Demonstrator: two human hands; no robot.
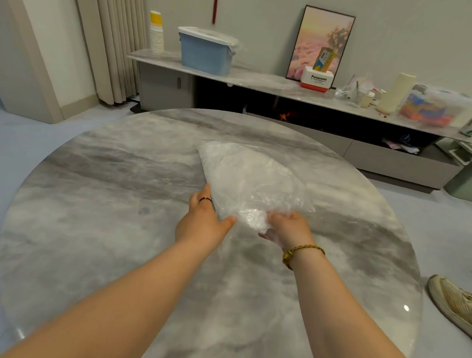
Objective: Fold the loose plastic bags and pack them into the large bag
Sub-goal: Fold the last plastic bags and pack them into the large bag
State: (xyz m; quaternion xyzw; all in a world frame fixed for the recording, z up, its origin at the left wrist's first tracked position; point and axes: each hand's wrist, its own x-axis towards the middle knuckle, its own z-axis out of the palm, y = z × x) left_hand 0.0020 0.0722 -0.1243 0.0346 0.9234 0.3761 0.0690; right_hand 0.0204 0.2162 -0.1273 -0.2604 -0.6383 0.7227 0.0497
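Round marble worktop point(91, 198) veined grey and white; crumpled clear plastic bag point(245, 179) milky; plastic storage tub point(206, 54) pale blue.

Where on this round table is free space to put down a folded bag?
Bare marble: the left half of the table, beside the left hand, and the far rim beyond the plastic bag. Crowded: the long shelf, right end.
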